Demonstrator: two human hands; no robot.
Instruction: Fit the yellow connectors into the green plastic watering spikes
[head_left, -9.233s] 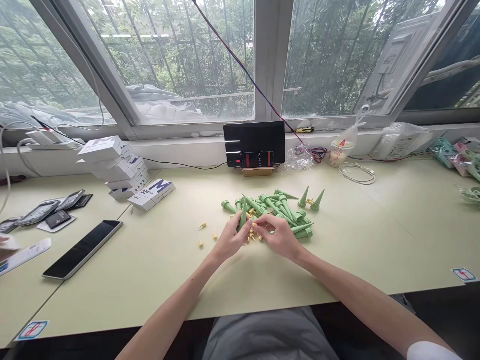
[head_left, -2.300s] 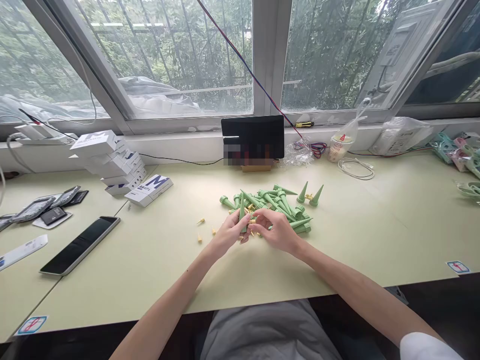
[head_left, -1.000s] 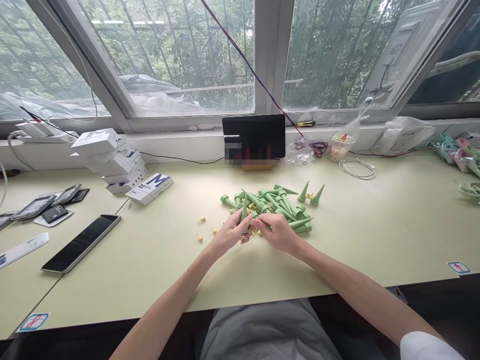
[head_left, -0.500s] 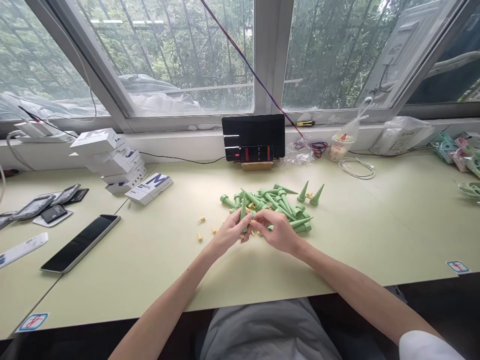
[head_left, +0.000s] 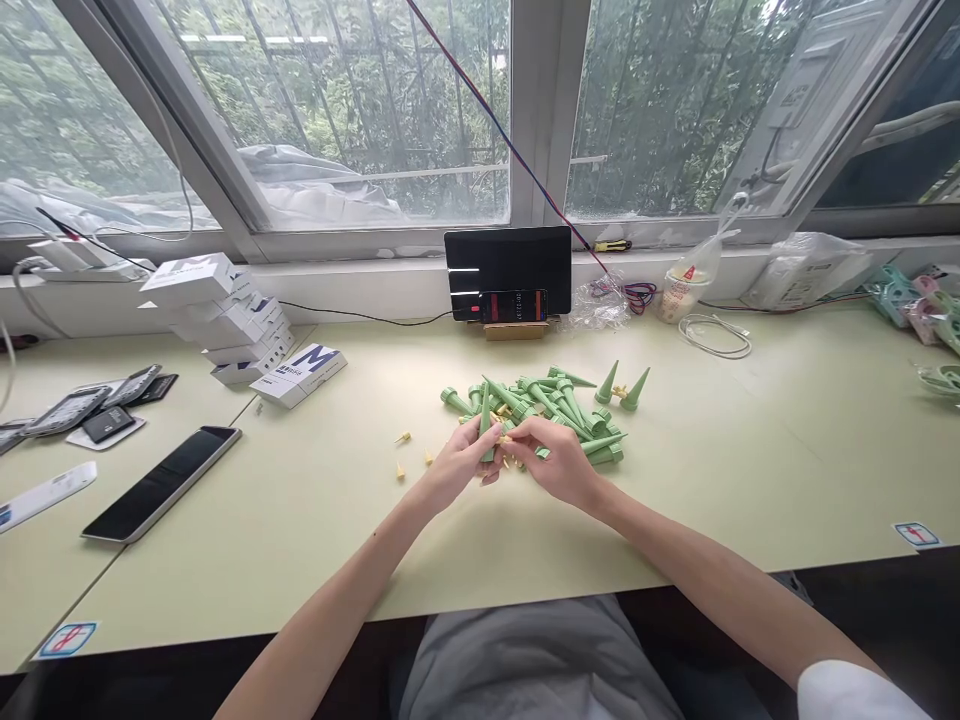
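Observation:
A pile of green plastic cone spikes [head_left: 555, 405] lies mid-table, mixed with small yellow pegs. My left hand [head_left: 454, 467] grips one green spike [head_left: 484, 425] upright, tip pointing up. My right hand [head_left: 556, 462] meets it from the right, its fingers pinched on a small yellow peg [head_left: 504, 439] held against the spike. Two green cones [head_left: 622, 387] stand upright at the pile's right edge. Loose yellow pegs [head_left: 403, 454] lie left of my hands.
A black phone [head_left: 161, 484] lies at the left, with more devices [head_left: 82, 412] beyond. Stacked white boxes [head_left: 217, 318] sit by the window sill. A dark tablet with a phone [head_left: 508, 275] leans at the back. A cup in a bag [head_left: 684, 287] and a cable [head_left: 714, 336] are back right.
Both hands stay together at the pile's near edge. The left hand keeps the upright green spike, and the right hand's fingers shift slightly against it.

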